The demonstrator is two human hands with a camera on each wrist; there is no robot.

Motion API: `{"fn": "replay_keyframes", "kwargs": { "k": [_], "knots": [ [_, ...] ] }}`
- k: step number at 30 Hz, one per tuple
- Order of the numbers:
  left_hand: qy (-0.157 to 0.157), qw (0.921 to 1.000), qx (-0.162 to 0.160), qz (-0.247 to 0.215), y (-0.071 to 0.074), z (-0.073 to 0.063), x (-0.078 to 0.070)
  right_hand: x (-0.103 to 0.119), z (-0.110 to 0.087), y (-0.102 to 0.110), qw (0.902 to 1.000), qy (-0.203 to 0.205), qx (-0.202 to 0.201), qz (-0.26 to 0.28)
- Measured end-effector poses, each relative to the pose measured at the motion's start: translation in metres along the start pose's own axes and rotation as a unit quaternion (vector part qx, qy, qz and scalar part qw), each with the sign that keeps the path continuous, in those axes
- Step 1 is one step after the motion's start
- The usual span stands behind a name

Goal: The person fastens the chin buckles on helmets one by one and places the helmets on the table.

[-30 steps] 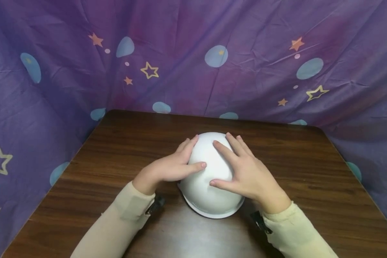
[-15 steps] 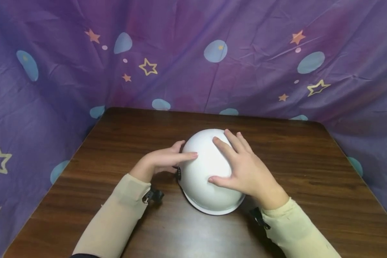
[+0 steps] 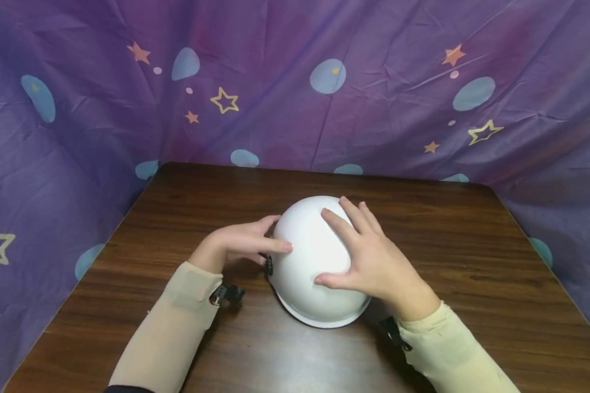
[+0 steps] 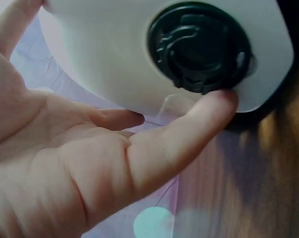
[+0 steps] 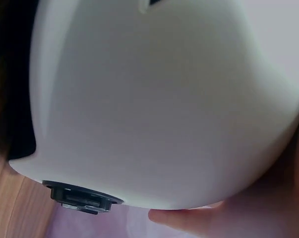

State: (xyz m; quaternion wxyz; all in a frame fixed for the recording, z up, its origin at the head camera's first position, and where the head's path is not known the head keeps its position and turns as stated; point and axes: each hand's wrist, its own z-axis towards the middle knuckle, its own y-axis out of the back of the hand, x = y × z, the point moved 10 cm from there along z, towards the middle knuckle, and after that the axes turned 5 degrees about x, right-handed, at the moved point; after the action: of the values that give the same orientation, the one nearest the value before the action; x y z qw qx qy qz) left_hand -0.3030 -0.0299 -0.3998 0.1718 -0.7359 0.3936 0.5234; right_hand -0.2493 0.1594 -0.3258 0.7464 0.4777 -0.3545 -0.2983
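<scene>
A white helmet [image 3: 305,256] sits dome up on the table, with a round black knob [image 4: 201,47] on its left side. My left hand [image 3: 241,240] is at that side, thumb on the shell. In the left wrist view one extended fingertip [image 4: 221,101] touches the knob's lower edge. My right hand [image 3: 373,259] rests on the upper right of the dome, fingers spread and thumb lying toward the near side. A second black knob [image 5: 82,196] shows on the helmet's other side in the right wrist view.
The brown wood-grain table [image 3: 437,245] ends at a purple curtain [image 3: 295,87] with stars and blue spots, which hangs behind and on both sides. Black wrist cameras stick out from the left sleeve [image 3: 162,327] and the right sleeve [image 3: 452,349].
My left hand has slid off the dome's upper left, down to the helmet's side, uncovering the black knob there. The right hand has stayed on the dome, with hardly any shift.
</scene>
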Motion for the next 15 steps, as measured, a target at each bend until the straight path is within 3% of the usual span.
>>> {"fn": "replay_keyframes", "kwargs": {
  "k": [7,13,15],
  "knots": [
    [-0.005,0.9995,0.002,0.032,-0.0006,-0.0022,-0.0045,0.0027,-0.0017,0.0010,0.9999,-0.001,0.015,-0.007],
    [0.000,0.9996,-0.020,0.022,0.0023,-0.0075,-0.0070,0.0056,-0.0001,0.0022,0.9999,0.008,0.012,-0.010],
    [-0.001,0.9989,-0.027,0.038,0.0046,-0.0103,-0.0092,0.0073,0.0001,0.0026,0.9998,0.013,0.007,-0.014]
  ]
}}
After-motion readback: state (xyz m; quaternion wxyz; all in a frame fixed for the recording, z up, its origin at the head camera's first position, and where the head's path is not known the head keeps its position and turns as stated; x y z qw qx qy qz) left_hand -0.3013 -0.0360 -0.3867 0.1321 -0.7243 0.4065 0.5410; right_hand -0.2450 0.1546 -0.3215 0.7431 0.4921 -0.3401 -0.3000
